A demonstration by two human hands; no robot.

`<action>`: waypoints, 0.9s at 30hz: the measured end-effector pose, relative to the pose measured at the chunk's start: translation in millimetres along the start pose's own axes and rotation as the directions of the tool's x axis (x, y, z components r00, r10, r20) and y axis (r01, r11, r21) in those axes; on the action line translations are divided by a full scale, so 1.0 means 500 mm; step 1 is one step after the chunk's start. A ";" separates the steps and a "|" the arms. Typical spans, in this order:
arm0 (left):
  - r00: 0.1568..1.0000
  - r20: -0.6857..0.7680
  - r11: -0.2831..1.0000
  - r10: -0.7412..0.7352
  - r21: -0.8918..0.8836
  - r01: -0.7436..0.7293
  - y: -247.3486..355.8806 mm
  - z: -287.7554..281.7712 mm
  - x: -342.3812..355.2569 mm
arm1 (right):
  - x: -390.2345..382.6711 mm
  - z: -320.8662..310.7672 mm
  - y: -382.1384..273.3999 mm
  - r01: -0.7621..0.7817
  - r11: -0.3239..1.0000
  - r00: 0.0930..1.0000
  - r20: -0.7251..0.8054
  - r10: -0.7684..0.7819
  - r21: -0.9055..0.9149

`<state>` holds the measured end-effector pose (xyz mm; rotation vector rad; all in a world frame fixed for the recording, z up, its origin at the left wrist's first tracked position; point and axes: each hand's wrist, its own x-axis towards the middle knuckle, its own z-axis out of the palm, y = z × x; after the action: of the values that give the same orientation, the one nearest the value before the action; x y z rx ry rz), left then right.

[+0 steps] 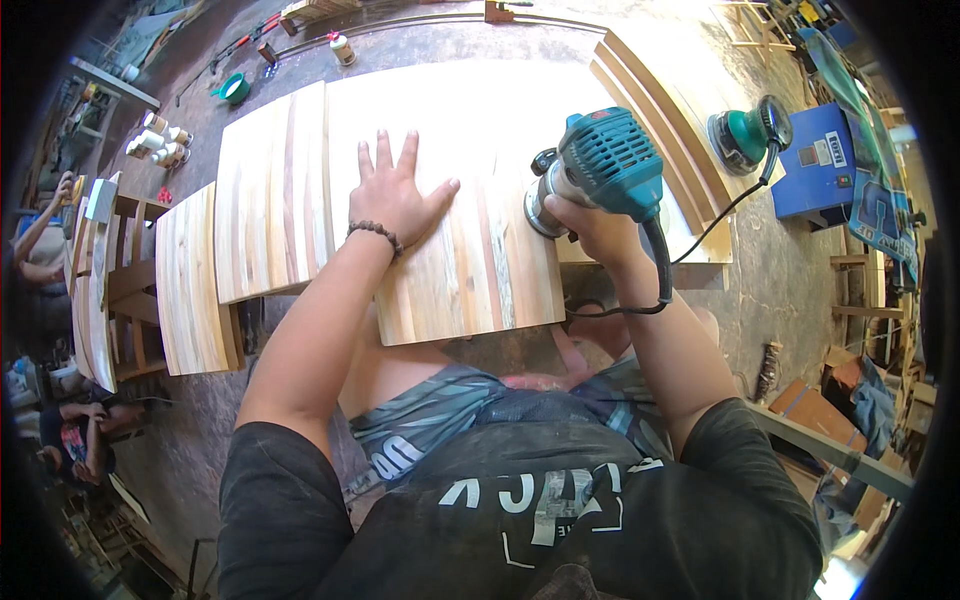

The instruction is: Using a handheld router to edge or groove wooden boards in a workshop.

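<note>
My left hand (390, 200), fingers spread and a beaded bracelet at the wrist, lies flat on a striped light-wood panel (470, 290). My right hand (590, 230) grips a teal handheld router (605, 155) by its metal base area, at the panel's right edge; its cord loops below my forearm. More striped panels (265, 200) lie to the left. At the right, a teal round power sander (740, 135) rests near curved wooden strips (650, 120).
A blue box (810, 170) stands right. White bottles (160, 140), a green bowl (234, 87) and a small bottle (341, 50) are beyond the panels. Two other people show at far left, one person's arm (45, 225) and another (80, 440), beside wooden frames (130, 280).
</note>
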<state>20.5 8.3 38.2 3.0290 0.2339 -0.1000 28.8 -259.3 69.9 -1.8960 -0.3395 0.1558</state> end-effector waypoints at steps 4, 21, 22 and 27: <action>1.000 0.004 1.000 0.002 -0.002 -0.002 0.001 -0.005 -0.002 | 0.013 0.003 0.003 0.043 0.999 0.999 -0.015 -0.043 -0.019; 0.999 0.033 1.000 0.012 -0.029 -0.011 0.002 -0.036 -0.010 | 0.060 -0.003 0.002 -0.002 0.999 0.998 0.057 0.004 -0.038; 0.999 0.026 0.998 0.028 -0.050 -0.027 0.003 -0.038 -0.007 | 0.066 -0.003 0.002 -0.011 0.994 1.000 0.010 0.012 -0.111; 0.999 0.034 1.000 0.015 -0.021 -0.014 0.003 -0.038 -0.007 | 0.081 -0.003 0.001 -0.006 0.998 0.999 0.040 0.008 -0.064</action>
<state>18.3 8.4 57.4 3.0048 0.2086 -0.1474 67.6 -248.4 72.3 -1.9596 -0.3688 0.1896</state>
